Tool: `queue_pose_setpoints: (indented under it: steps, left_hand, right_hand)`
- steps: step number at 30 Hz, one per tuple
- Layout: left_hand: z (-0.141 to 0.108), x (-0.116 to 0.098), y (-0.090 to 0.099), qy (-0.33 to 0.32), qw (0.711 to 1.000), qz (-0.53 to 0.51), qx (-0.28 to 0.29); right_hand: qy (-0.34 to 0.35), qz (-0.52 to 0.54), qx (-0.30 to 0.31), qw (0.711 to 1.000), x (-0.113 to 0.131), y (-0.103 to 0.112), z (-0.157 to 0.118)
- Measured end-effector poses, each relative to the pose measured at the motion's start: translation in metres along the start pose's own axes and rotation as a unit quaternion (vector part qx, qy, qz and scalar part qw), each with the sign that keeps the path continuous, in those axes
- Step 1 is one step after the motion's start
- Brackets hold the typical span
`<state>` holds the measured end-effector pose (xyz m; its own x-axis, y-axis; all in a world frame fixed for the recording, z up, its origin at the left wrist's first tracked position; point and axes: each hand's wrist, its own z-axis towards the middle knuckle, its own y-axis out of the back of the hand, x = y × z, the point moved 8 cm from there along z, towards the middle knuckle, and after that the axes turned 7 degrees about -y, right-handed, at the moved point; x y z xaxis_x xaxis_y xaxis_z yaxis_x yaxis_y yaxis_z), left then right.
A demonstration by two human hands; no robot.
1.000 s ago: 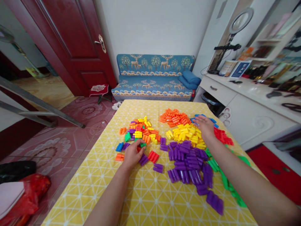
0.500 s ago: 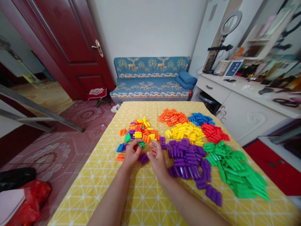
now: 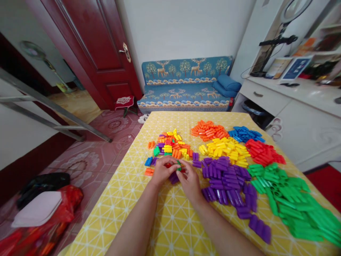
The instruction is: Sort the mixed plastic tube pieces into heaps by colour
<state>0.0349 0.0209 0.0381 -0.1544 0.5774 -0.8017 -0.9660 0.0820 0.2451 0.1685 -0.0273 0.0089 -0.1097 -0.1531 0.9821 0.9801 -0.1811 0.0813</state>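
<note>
While the left hand (image 3: 163, 171) and the right hand (image 3: 190, 179) were together in the lower middle of the frame, both pinching a green block (image 3: 179, 165), a slack grip or skewed push could have dropped it toward the mixed blocks (image 3: 167, 149) just above.

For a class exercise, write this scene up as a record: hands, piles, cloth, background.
Left hand: holding green piece
Right hand: fingertips at that piece, grip unclear
Mixed pile: beyond the hands
Sorted piles, right: orange pile, blue pile, yellow pile, red pile, purple pile, green pile
Cloth: yellow, patterned
Background: blue sofa, red door
</note>
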Motion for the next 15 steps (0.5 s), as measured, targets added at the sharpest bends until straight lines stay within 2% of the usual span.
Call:
queue_pose_setpoints:
  steps: [4,7,10,12,13,15]
  left_hand:
    - [-0.001,0.000,-0.001,0.029,0.999,-0.012,-0.011]
    - [-0.001,-0.001,0.006,0.025,0.999,0.027,-0.036]
    - [-0.001,0.000,0.023,0.007,0.989,0.117,-0.094]
    - [-0.001,0.003,0.033,-0.001,0.978,0.176,-0.112]
    - [0.000,0.005,0.034,-0.004,0.973,0.204,-0.104]
    - [0.003,0.010,0.030,-0.006,0.966,0.253,-0.049]
  right_hand:
    - [0.026,-0.009,-0.008,1.000,0.007,0.003,0.000]
    - [0.024,-0.009,-0.006,1.000,0.005,0.004,0.000]
    - [-0.035,0.042,-0.020,0.998,-0.004,0.008,0.000]
    - [-0.084,0.086,-0.037,0.992,-0.008,0.012,0.000]
    - [-0.097,0.102,-0.043,0.989,-0.008,0.014,-0.001]
    - [-0.102,0.123,-0.051,0.986,-0.003,0.015,-0.001]
